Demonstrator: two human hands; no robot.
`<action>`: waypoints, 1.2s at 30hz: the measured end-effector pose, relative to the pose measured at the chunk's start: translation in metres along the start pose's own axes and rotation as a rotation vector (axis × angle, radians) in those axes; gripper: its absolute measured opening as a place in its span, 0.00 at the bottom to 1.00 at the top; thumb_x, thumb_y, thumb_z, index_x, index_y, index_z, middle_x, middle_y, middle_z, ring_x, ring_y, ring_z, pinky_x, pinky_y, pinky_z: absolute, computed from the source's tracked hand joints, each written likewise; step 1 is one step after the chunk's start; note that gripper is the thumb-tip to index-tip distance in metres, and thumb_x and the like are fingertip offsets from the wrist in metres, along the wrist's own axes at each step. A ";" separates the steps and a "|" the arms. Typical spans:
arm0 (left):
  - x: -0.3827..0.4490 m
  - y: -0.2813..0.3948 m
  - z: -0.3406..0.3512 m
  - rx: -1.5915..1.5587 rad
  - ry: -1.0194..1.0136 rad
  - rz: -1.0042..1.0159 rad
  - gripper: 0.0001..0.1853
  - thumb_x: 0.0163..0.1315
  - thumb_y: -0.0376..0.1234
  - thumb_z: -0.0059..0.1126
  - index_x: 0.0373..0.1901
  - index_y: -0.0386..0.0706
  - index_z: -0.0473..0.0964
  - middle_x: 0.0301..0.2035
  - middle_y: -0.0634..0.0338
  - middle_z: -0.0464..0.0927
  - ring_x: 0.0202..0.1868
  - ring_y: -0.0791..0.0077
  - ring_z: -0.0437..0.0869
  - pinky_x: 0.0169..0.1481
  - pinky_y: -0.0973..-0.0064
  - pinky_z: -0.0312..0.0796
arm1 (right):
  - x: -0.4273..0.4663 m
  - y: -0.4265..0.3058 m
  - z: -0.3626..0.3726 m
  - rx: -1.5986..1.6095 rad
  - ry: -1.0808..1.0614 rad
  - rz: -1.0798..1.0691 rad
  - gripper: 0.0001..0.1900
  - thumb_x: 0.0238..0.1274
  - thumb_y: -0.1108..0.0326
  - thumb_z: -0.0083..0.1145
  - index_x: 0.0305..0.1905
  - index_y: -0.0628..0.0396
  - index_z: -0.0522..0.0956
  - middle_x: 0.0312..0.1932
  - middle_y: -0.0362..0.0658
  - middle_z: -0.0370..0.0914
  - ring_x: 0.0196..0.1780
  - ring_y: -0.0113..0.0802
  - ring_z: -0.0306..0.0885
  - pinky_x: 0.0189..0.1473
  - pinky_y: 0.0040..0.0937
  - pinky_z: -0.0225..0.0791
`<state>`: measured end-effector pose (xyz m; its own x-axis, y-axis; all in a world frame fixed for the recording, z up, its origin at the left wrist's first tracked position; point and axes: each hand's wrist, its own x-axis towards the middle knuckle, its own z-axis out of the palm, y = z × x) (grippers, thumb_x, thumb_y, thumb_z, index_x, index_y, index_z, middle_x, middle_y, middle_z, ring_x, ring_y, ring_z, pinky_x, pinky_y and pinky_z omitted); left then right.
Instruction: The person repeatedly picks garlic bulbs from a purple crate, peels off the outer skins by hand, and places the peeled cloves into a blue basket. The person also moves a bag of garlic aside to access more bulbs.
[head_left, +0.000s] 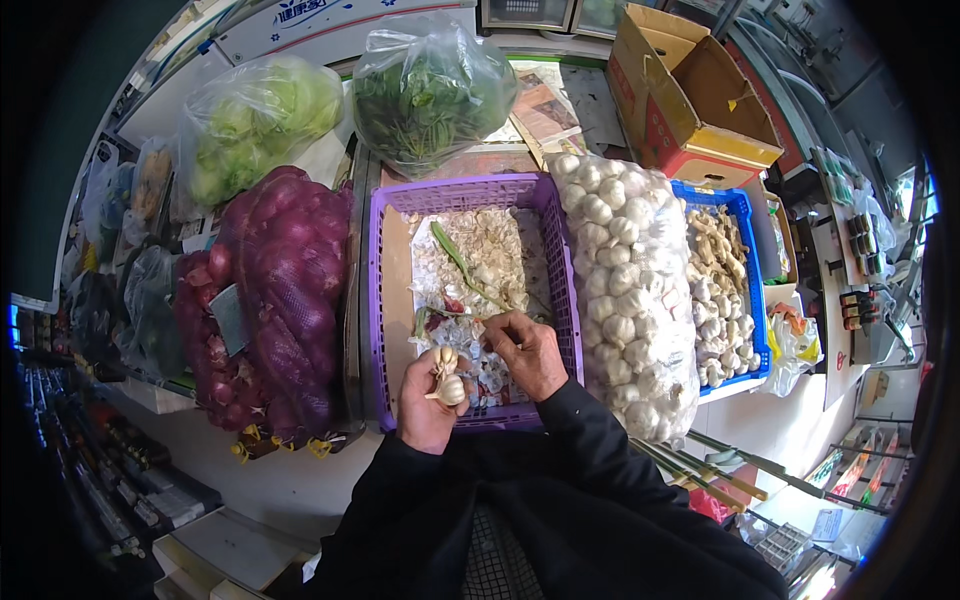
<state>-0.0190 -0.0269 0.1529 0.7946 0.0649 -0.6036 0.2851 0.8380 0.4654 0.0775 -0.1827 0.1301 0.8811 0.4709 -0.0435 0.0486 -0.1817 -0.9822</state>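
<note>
My left hand (421, 409) holds garlic bulbs (451, 390) over the near end of a purple plastic crate (381, 300). One bulb lies whole near the fingers, and bare cloves show above it. Level with them, my right hand (526, 352) has its thumb and fingers drawn together. Whether anything small is between them cannot be told. Just beyond that hand a green stalk (454, 251) lies on loose garlic skins (487, 232) and scraps in the crate. A piece of purplish-red skin (452, 304) shows among the scraps.
Right of the crate stands a net sack of garlic (619, 285), then a blue crate (756, 300) with ginger and garlic. On the left are mesh sacks of red onions (289, 300). Bagged greens (431, 97), bagged lettuce (259, 127) and a cardboard box (652, 90) stand behind.
</note>
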 end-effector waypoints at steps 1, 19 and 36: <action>-0.001 0.001 0.004 0.016 0.058 0.029 0.18 0.70 0.49 0.47 0.43 0.46 0.76 0.31 0.59 0.81 0.32 0.70 0.83 0.29 0.76 0.72 | 0.001 -0.003 -0.003 -0.168 0.061 -0.056 0.14 0.59 0.73 0.64 0.51 0.59 0.80 0.43 0.48 0.82 0.48 0.48 0.82 0.51 0.35 0.73; -0.005 -0.014 0.036 0.156 -0.316 -0.060 0.26 0.72 0.43 0.47 0.66 0.38 0.62 0.61 0.48 0.70 0.63 0.59 0.73 0.67 0.63 0.67 | -0.016 -0.029 -0.020 0.017 0.000 0.060 0.20 0.56 0.69 0.56 0.56 0.56 0.75 0.48 0.49 0.76 0.54 0.40 0.79 0.52 0.38 0.73; -0.002 -0.029 0.019 0.274 -0.065 -0.028 0.14 0.69 0.34 0.50 0.52 0.40 0.74 0.45 0.55 0.80 0.48 0.65 0.82 0.53 0.68 0.75 | -0.145 0.142 -0.403 -1.187 0.666 0.929 0.23 0.52 0.48 0.65 0.50 0.48 0.79 0.48 0.49 0.82 0.55 0.48 0.80 0.52 0.49 0.73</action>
<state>-0.0187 -0.0615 0.1530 0.8147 0.0014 -0.5799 0.4348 0.6603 0.6124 0.1464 -0.6250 0.0703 0.8318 -0.5438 -0.1112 -0.5444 -0.8384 0.0276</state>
